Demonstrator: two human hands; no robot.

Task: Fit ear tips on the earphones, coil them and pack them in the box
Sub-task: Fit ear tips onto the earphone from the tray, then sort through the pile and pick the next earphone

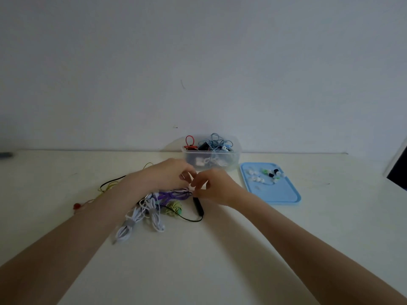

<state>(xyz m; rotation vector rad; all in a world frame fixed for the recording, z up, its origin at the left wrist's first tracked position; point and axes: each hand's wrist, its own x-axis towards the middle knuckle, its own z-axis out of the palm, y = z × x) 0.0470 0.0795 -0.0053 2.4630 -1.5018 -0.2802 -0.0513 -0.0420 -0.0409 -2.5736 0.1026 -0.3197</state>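
Note:
My left hand (167, 175) and my right hand (214, 186) meet fingertip to fingertip over a pile of earphones (154, 205) on the table. Both pinch something small and pale between them, too blurred to name. A black earphone cable (199, 211) with an inline remote trails down from under my right hand. White coiled earphones (132, 225), a purple cable (169, 195) and a green bundle (174, 209) lie below my left hand. The clear plastic box (211, 158) stands behind my hands, with coiled earphones inside. Loose ear tips (264, 173) lie on a blue tray (277, 192).
A yellow cable (108, 187) and a red earbud (77, 206) lie at the left beside my left forearm. A white wall rises right behind the box. The cream table (198, 260) stretches toward me. A dark opening (399, 172) shows at the far right.

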